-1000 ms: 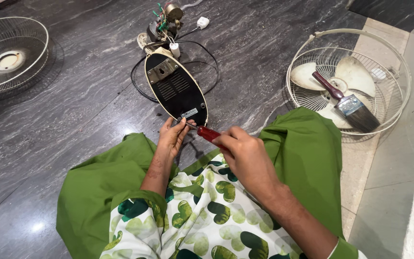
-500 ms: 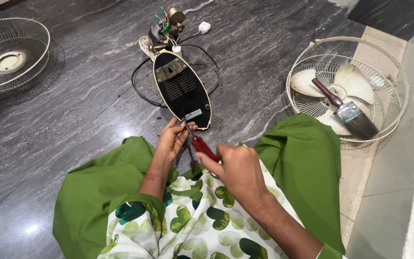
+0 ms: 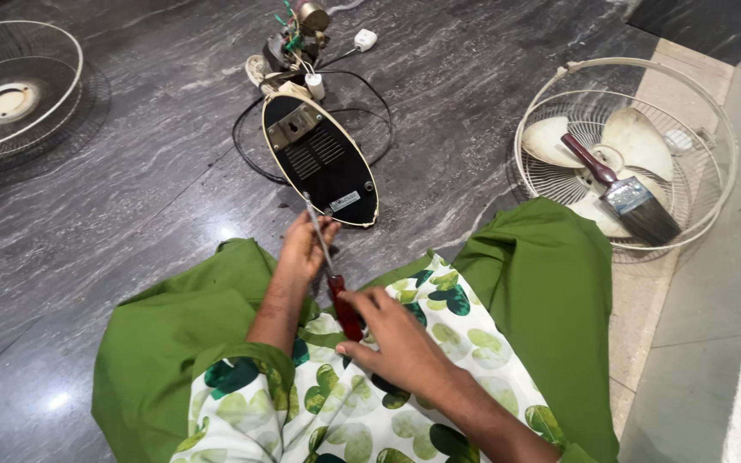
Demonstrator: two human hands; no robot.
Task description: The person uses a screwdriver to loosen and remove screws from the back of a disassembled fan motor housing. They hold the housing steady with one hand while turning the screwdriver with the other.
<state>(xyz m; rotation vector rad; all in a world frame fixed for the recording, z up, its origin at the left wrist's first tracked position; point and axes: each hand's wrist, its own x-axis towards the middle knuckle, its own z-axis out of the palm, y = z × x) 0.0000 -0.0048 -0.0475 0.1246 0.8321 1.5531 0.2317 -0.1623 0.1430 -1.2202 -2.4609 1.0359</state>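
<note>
Gripping the red-handled screwdriver (image 3: 332, 279), the right hand (image 3: 400, 343) has drawn back toward the lap since half a second ago; its shaft now slants up to the near-left rim of the black oval fan base (image 3: 321, 160) lying underside-up on the grey floor (image 3: 130, 214). The left hand (image 3: 304, 244) stays at that near edge, fingers curled beside the shaft; whether they grip it, cannot tell. Judgement: tip being repositioned. A paintbrush (image 3: 623, 190) rests in the fan guard (image 3: 713, 137), right.

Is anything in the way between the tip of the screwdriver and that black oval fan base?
Nothing visible is. The right hand holds the screwdriver by its red handle, and its metal shaft runs past the left hand up to the black fan base. The black cord curls behind the base, off that path.
</note>
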